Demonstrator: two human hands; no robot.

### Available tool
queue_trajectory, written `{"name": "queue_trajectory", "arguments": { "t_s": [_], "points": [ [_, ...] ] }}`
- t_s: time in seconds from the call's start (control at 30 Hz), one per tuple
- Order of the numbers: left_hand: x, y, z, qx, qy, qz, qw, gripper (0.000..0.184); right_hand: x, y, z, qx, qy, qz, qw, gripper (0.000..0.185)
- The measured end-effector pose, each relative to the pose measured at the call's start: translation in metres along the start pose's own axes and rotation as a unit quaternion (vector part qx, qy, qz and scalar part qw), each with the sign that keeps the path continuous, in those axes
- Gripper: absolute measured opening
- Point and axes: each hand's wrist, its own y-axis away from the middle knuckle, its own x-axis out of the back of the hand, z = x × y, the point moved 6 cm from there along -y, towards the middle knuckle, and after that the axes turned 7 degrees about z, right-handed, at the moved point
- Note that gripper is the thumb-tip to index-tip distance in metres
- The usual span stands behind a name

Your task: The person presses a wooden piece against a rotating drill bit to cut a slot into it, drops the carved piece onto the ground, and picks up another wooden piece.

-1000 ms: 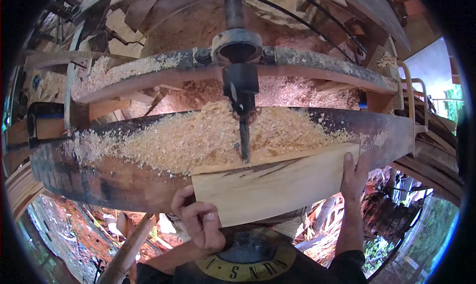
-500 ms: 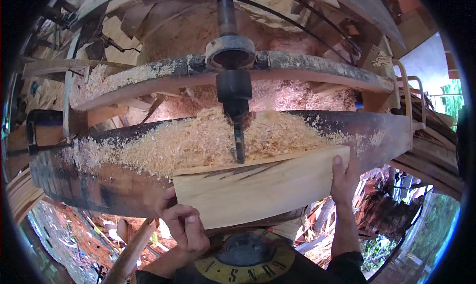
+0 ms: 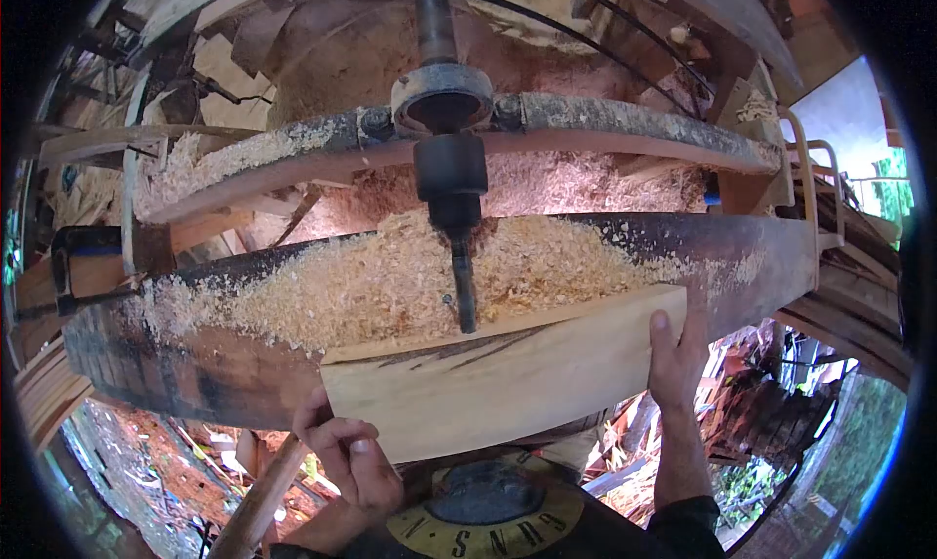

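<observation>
A pale wooden board (image 3: 498, 388) lies at the front edge of the work table, its long top edge facing the drill bit (image 3: 463, 290). Dark grooves or cuts mark that top edge, near the bit's tip. My left hand (image 3: 346, 456) has its fingers curled at the board's lower left corner. My right hand (image 3: 676, 359) grips the right end, thumb up along the face and the other fingers hidden behind it. Above, the bit sits in a dark chuck (image 3: 450, 173), pointing down. I cannot tell whether bit and board touch.
Wood shavings (image 3: 390, 286) are heaped on the dark table (image 3: 176, 364) behind the board. A curved beam (image 3: 625, 134) with a metal ring (image 3: 441, 98) crosses behind the chuck. At the left is a dark metal clamp (image 3: 73, 261). A wooden pole (image 3: 259, 500) slants up at lower left.
The board's left end has come left and down toward me, with my left hand moving along. Its right end has barely moved. The whole view has shifted slightly.
</observation>
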Motion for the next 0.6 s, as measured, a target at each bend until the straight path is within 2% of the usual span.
{"name": "queue_trajectory", "arguments": {
  "t_s": [0.07,0.23,0.33,0.43,0.57,0.6],
  "points": [
    [0.002,-0.003,-0.003,0.002,-0.017,-0.023,1.000,0.019,0.001,-0.002,-0.001,-0.002,-0.007,0.005,1.000,0.061],
    [-0.001,-0.008,-0.006,0.004,0.002,-0.003,1.000,0.020,-0.002,0.000,0.005,0.010,0.000,0.026,1.000,0.062],
    [-0.002,-0.007,-0.007,-0.011,-0.010,-0.003,1.000,0.019,-0.002,-0.003,0.013,0.060,0.036,0.040,0.997,0.062],
    [-0.005,-0.001,-0.009,-0.007,-0.005,0.003,1.000,0.017,0.000,-0.008,0.006,0.013,-0.025,0.010,1.000,0.062],
    [-0.021,0.003,-0.001,-0.021,-0.045,-0.012,0.999,0.015,0.005,-0.012,0.039,-0.003,0.049,0.015,0.999,0.062],
    [-0.025,0.007,-0.005,-0.009,-0.004,0.013,1.000,0.014,0.007,-0.013,0.044,-0.021,0.047,0.008,0.999,0.062]
  ]
}}
